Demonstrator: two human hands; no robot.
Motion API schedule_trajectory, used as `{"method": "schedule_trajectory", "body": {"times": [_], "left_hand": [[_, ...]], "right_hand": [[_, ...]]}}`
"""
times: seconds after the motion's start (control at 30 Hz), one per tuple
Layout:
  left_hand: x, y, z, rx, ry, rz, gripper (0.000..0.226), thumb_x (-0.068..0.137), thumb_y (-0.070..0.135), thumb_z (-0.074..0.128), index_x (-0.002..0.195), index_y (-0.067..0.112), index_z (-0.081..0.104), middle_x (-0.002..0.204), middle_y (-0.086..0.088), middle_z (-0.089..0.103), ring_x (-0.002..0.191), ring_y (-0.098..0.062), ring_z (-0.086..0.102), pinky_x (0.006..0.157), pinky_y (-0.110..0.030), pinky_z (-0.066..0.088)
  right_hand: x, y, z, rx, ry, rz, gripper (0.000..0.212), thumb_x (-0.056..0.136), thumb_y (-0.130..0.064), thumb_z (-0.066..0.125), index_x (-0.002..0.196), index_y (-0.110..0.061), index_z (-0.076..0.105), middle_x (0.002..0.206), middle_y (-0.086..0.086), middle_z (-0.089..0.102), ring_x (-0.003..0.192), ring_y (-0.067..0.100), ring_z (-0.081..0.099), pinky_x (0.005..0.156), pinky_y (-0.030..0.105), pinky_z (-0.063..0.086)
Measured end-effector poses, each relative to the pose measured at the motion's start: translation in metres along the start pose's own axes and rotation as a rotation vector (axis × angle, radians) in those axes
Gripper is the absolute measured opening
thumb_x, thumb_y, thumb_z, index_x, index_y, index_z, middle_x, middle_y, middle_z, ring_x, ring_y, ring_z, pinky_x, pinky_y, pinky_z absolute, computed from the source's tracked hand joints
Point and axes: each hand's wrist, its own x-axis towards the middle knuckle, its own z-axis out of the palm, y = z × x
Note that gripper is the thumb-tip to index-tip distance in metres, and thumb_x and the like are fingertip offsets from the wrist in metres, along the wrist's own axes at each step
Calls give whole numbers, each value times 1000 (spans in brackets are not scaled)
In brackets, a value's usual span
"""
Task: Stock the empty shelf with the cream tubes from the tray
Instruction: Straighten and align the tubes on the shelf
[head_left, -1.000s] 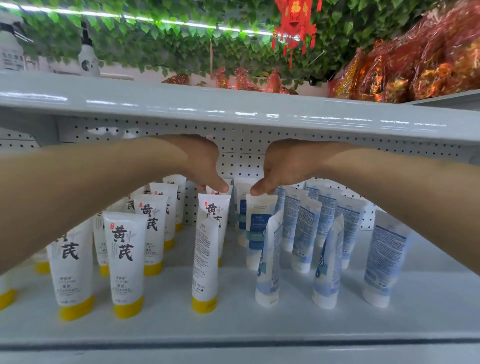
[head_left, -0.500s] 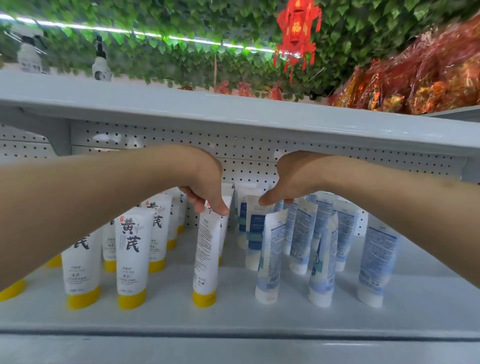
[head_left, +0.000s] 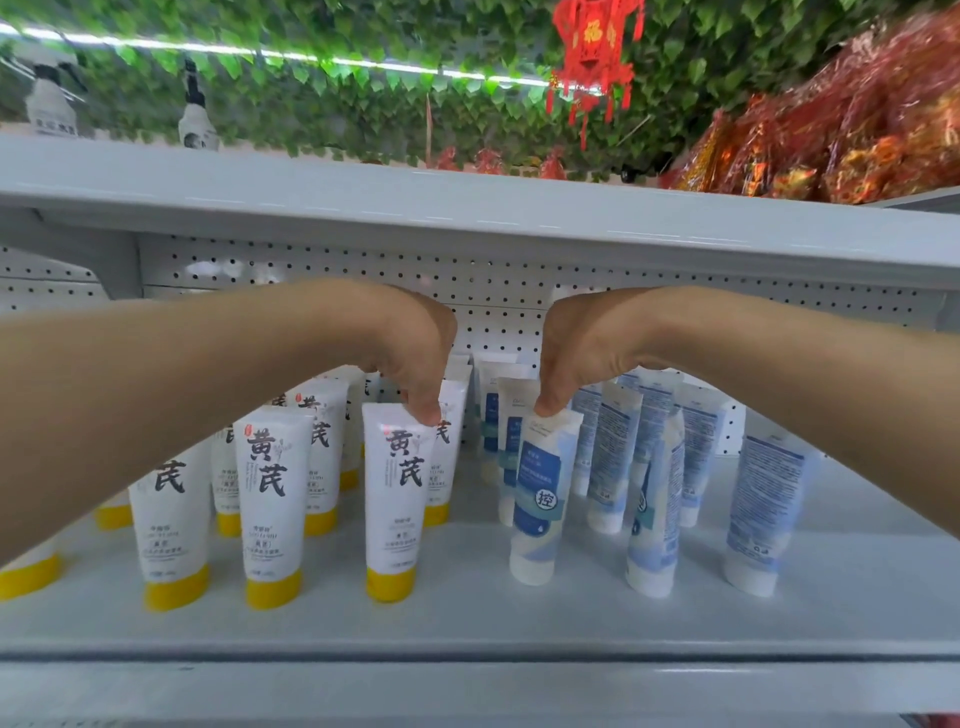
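Head cam: L hand (head_left: 410, 353) pinches yellow-cap tube (head_left: 397, 499), R hand (head_left: 576, 353) blue tube (head_left: 540, 499); tube rows (head_left: 613, 457) behind, shelf (head_left: 467, 208) overhead.

Looks like a shop: pegboard-backed retail shelf (head_left: 467, 613) lined with cream tubes (head_left: 395, 499), red packaged goods (head_left: 841, 145) stacked above.

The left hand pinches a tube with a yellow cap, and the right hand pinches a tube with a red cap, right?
Almost. The right hand pinches a blue-labelled tube with a white cap, not a red one. The left hand does pinch a yellow-capped tube. The head view shows both.
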Motion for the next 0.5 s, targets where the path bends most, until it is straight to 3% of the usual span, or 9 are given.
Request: {"method": "schedule_trajectory", "body": {"times": [0.1,0.23,0.5], "left_hand": [[2,0,2,31,59,65,27,80,32,75,94,10,69,102,-4,70,98,-21,64,83,-32,54],[4,-1,2,-16,68,104,22,79,34,76,88,15,70,93,2,69,87,-16,63,64,-22,49],[9,2,2,-23,71,156,25,77,36,77,86,14,70,91,0,71,91,-17,65,76,-28,53]], "right_hand": [[-4,-1,-1,-24,9,-45,44,81,-38,76,116,-12,68,121,2,66,113,25,61,97,40,48],[-10,3,-1,24,28,-107,23,83,-37,75,101,-22,72,111,-6,65,107,17,58,86,30,43],[-11,3,-1,70,16,-129,23,82,-37,75,100,-23,73,108,-8,66,102,15,57,87,30,41]]}}
